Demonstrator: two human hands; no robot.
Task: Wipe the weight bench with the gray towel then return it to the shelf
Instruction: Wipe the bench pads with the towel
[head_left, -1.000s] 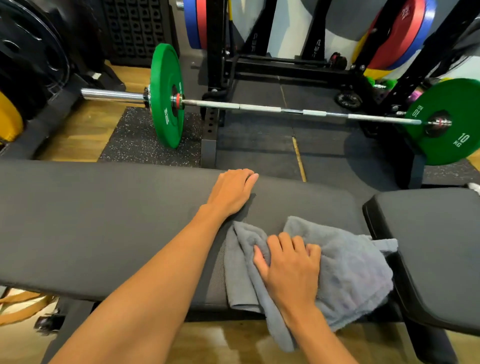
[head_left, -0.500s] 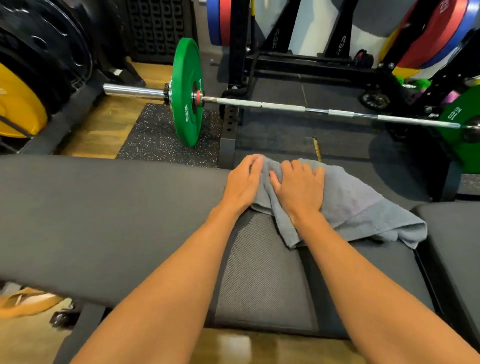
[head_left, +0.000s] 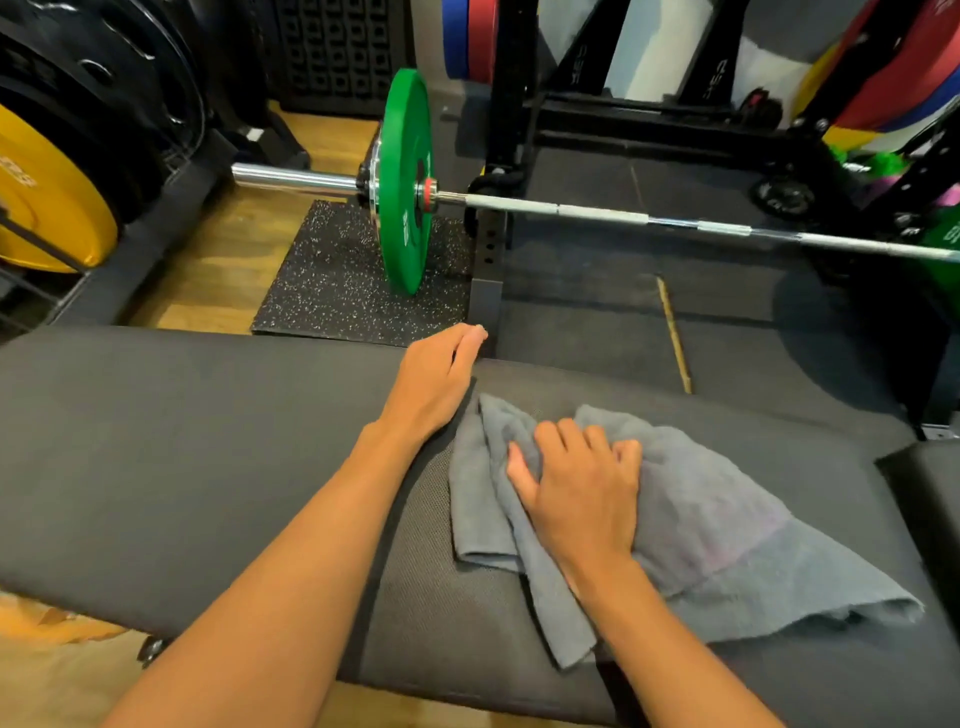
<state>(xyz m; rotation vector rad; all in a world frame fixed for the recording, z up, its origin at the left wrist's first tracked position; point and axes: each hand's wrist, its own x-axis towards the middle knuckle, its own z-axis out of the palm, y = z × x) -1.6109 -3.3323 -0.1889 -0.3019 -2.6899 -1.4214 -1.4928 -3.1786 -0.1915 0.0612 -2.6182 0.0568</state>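
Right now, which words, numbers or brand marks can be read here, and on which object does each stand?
No text here reads with certainty.
On the green plate: white marks, too blurred.
On the yellow plate: white lettering, cut off and blurred.
On the black rack uprights: white sideways logos, too blurred.
On the gray towel and the weight bench: none shows.

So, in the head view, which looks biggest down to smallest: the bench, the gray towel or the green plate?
1. weight bench, spanning the frame.
2. gray towel.
3. green plate; it stands edge-on and farther off, so it likely looks smaller than it is.
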